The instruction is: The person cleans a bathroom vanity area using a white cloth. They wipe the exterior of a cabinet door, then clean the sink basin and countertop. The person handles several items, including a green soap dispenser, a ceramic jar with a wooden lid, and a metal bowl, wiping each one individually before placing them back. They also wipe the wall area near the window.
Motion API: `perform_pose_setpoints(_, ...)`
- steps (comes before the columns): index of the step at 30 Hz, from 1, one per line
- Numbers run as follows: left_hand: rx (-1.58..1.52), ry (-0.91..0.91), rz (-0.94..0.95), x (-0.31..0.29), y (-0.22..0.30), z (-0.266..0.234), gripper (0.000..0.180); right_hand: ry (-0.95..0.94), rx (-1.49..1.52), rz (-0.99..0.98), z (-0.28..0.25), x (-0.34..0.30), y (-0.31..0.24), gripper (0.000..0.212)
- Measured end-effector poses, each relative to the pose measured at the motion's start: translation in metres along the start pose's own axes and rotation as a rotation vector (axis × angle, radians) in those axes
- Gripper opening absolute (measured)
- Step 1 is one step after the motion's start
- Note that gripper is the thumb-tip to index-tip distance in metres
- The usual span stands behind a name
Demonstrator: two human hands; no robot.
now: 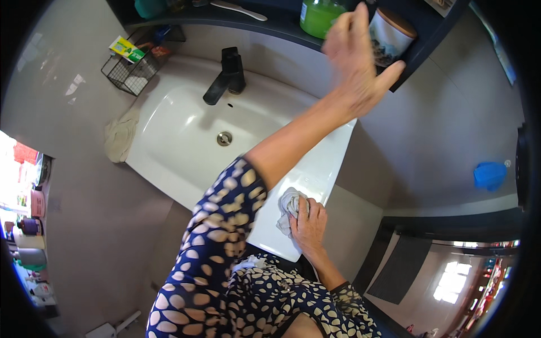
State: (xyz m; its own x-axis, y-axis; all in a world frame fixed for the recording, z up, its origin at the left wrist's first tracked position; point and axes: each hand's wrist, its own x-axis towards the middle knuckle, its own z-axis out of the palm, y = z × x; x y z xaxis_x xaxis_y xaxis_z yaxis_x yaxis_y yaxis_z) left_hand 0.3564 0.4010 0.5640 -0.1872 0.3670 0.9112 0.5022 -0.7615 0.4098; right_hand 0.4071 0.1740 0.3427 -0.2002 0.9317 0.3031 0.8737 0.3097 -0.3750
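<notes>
Holding a crumpled pale cloth (pixel 289 203) with the right hand (pixel 310 225) at the lower middle of the frame, on the near end of the white sink (pixel 180 135), had the fingers curled over its right side; could not tell the firmness of this grip. Found the longer axis of the bundle running nearly up and down, with the rounded fold directed to the top. Had the left hand (pixel 358 73) extended at the upper right, open and blurred, with fingers upward, thumb spread to the right and nothing visible in its hold. Saw near it, on the dark shelf (pixel 276 18), a green jar (pixel 315 17) and a white canister (pixel 391 35), with the long axis rising steeply rightward to the brown lid (pixel 398 20); could not tell any contact.

Noticed the glossy sink lying slantwise, with a black faucet (pixel 225 76), a round metal drain (pixel 224 138) and a beige cloth (pixel 120 135) at the left rim. Saw at upper left a wire basket (pixel 127 79) with a yellow-green box (pixel 127 49), beside the grey wall (pixel 84 118), and at right a blue object (pixel 489 176).
</notes>
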Motion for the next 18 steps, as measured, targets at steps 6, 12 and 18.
perform_pose_setpoints(6,0.194,-0.207,-0.337,-0.133,-0.033,-0.172,0.069,0.017,-0.046,-0.024,0.006,0.025,0.013,0.056)
perform_pose_setpoints(12,0.691,-0.444,-0.624,-0.225,-0.045,-0.306,0.047,0.088,-0.159,0.016,0.027,0.062,0.045,0.049)
perform_pose_setpoints(18,0.784,-0.461,-0.551,-0.24,-0.047,-0.351,0.04,0.198,-0.301,0.224,0.041,0.126,0.079,0.049)
